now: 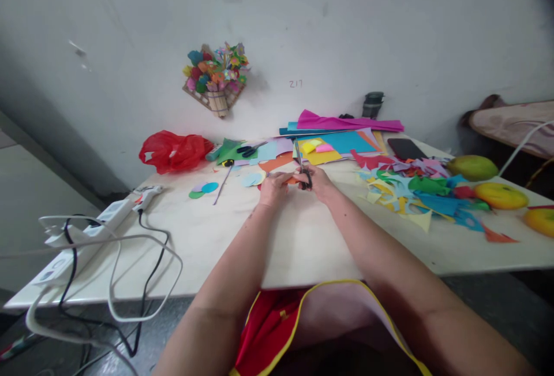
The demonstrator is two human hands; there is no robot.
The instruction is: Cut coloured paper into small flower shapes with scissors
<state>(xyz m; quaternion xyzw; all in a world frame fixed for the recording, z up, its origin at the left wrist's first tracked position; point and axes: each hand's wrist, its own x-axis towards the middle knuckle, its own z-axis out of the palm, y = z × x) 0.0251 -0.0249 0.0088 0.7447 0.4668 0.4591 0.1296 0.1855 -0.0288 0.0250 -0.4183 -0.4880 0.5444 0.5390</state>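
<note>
My right hand is closed around the black handles of a pair of scissors, whose blades point away toward the wall. Beside it, my left hand pinches a small piece of orange paper, mostly hidden by the fingers. The two hands are close together above the table. Just left of my left hand lie pale blue and cream paper circles. Farther left are blue, green and purple paper circles. Coloured paper sheets lie beyond the hands.
Paper scraps and mangoes spread along the right. A phone and a dark bottle are behind. A second pair of scissors, a red plastic bag, a glue gun and a power strip with cables occupy the left.
</note>
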